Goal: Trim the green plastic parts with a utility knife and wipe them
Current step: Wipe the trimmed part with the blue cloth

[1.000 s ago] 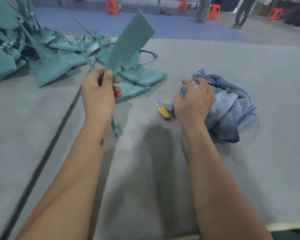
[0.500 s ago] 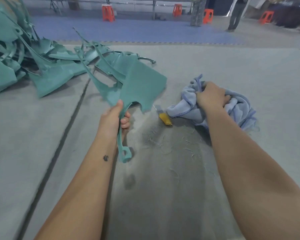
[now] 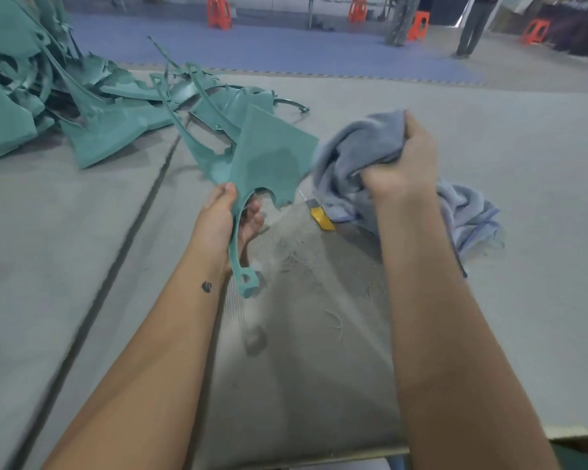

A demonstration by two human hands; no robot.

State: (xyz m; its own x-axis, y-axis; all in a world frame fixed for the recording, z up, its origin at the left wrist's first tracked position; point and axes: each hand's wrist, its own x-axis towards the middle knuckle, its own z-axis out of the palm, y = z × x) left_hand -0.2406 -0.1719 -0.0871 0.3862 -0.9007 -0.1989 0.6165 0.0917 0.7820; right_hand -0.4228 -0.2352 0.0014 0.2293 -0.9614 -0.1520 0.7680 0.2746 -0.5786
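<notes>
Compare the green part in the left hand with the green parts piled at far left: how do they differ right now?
The held green part is lifted off the grey mat, gripped at its thin stem by the left hand; the piled green parts lie on the mat, untouched. The held one is a single piece; the pile is many overlapping pieces. The blue cloth, bunched in the right hand, is beside the held part only. Both share the same teal colour.

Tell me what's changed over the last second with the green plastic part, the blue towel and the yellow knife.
The right hand, which was resting on the crumpled blue terry towel, has gripped it and lifted part of it toward the flat green plastic part. The left hand has turned and lowered that part from pointing steeply up to lying flatter. The yellow utility knife stays on the grey mat, untouched.
</notes>
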